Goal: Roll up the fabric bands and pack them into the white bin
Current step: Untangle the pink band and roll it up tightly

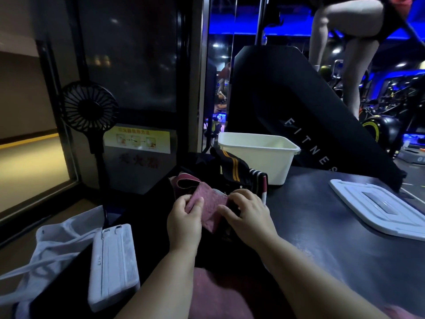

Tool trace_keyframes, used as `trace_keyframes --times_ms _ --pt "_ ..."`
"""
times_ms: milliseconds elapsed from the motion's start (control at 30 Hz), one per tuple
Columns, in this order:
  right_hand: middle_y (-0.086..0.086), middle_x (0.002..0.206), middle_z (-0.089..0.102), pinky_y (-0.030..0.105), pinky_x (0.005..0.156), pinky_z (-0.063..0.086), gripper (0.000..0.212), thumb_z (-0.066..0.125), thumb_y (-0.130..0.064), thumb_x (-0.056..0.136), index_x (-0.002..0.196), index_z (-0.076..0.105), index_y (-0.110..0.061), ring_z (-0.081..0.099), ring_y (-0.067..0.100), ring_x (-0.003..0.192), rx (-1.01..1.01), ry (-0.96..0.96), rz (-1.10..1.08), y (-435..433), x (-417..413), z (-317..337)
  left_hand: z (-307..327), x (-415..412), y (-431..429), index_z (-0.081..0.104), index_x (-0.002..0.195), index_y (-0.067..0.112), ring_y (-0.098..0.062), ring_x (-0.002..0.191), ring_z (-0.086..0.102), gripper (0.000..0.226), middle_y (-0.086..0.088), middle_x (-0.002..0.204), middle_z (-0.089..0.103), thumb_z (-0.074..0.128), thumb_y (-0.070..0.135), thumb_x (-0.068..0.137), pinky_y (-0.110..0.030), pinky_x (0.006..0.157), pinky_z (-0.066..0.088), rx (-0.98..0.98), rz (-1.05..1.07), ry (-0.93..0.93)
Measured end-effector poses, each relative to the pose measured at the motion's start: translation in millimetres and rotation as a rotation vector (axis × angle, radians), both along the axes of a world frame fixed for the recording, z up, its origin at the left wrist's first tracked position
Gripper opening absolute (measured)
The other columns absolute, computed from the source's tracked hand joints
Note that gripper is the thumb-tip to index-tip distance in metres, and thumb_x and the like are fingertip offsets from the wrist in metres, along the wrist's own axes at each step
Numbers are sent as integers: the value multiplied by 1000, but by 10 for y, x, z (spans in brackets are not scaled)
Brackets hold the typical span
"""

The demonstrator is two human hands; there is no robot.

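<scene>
A pink fabric band (pixel 211 207) lies between my hands, over a dark pile of bands (pixel 227 171) with orange and white stripes. My left hand (pixel 184 218) pinches the pink band's left edge with thumb and curled fingers. My right hand (pixel 248 214) has its fingers curled over the band's right end. The white bin (pixel 259 162) stands just behind the pile, on the dark table; I cannot see its inside.
The bin's white lid (pixel 379 208) lies flat at the right of the table (pixel 333 238). A white power bank (pixel 112 261) and a white mesh bag (pixel 53 245) are at the left. A black fan (pixel 88 109) stands behind them. A person exercises on a black machine (pixel 299 111) beyond.
</scene>
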State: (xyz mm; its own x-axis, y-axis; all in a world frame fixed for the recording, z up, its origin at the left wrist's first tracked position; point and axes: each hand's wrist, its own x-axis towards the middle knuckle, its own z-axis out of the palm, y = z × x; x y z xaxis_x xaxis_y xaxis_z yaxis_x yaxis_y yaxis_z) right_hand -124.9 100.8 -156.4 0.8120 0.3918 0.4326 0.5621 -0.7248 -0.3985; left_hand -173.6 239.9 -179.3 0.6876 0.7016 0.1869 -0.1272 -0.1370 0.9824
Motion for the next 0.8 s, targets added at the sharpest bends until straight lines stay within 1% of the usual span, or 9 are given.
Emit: trace_keyframes --times_ms 133,200,267,367,400,467,567,700,800 --pt "-16 117 58 39 106 33 27 47 -48 97 111 62 -32 46 9 119 92 -31 30 -16 96 74 -19 20 27 64 97 27 -10 88 65 8 8 91 68 63 34 92 -32 81 53 -100 29 -60" --pt "-13 113 63 37 100 39 23 49 -39 97 111 64 -29 51 15 114 121 -139 57 7 176 134 -14 18 32 64 93 29 -11 87 65 3 7 91 68 63 31 93 -30 79 52 -135 45 -86" --pt "-7 112 66 34 94 45 29 48 -35 95 114 67 -24 55 21 111 98 -289 117 63 248 195 -8 18 34 63 90 28 -10 85 65 3 6 90 68 63 29 93 -28 77 50 -176 57 -104" --pt "-4 125 63 40 101 45 40 41 -39 93 122 65 -25 52 23 122 -30 -417 200 179 335 217 1 18 36 62 89 28 -12 84 64 4 4 89 68 63 27 93 -25 74 48 -235 70 -126" --pt "-4 133 59 42 107 40 43 39 -43 93 126 63 -29 46 24 131 -66 -408 199 231 350 213 4 21 35 62 88 28 -11 83 63 6 4 89 68 63 26 93 -23 72 47 -244 75 -134" --pt "-8 152 40 44 118 17 50 29 -53 93 134 53 -41 21 20 147 -125 -323 166 336 373 204 18 16 34 60 86 29 -6 81 61 10 7 88 66 62 24 94 -20 69 44 -264 81 -142" --pt "-15 162 10 48 120 -8 46 28 -60 97 140 41 -50 -10 13 150 -219 -85 104 465 458 258 39 4 42 60 85 28 -5 78 58 10 7 86 65 64 24 93 -19 67 43 -321 87 -156" --pt "-17 162 4 55 117 -12 42 36 -61 96 136 45 -52 -14 11 149 -217 53 93 560 539 325 70 -14 53 61 86 29 0 81 58 11 10 89 64 67 22 91 -13 68 42 -432 96 -201" --pt "-18 162 2 56 116 -14 44 38 -65 93 135 47 -53 -15 11 148 -245 86 86 624 570 322 87 5 69 63 84 30 -5 88 62 13 7 92 66 67 21 91 -17 75 46 -515 104 -227"
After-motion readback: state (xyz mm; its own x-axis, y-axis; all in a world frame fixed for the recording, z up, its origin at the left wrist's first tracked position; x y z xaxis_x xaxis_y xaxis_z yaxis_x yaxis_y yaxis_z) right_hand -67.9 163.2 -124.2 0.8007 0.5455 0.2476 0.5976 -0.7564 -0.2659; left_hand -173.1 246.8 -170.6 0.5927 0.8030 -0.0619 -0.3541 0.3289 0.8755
